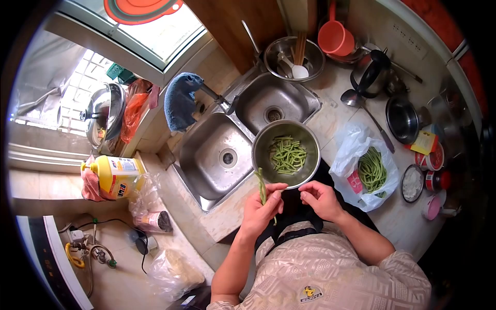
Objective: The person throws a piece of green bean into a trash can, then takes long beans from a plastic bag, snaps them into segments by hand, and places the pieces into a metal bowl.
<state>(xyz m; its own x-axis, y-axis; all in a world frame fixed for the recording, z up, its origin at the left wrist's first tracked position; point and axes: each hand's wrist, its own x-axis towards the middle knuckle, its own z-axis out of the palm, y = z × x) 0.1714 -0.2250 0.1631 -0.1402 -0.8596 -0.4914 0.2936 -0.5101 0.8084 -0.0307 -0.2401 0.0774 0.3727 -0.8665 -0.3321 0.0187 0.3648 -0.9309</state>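
My left hand (pixel 262 211) is closed around a few long green beans (pixel 260 185), whose ends stick up past the fingers, and its forefinger reaches to the right. My right hand (pixel 321 201) is just across from it, fingertips drawn together; whatever they may pinch is too small to make out. Both hands are at the near rim of a steel bowl (pixel 311 142), which stands at the sink's front edge. Short pieces of green bean (pixel 288 155) cover its bottom. To the right, a white plastic bag (pixel 342 178) lies open around a bundle of whole green beans (pixel 372 173).
Two sink basins (pixel 206 150) lie beyond, with a blue cloth (pixel 181 101) over the faucet. A utensil bowl (pixel 276 49), a ladle (pixel 369 113), a black bowl (pixel 402 120) and a small dish (pixel 412 183) stand on the right counter. A yellow jug (pixel 116 175) is at left.
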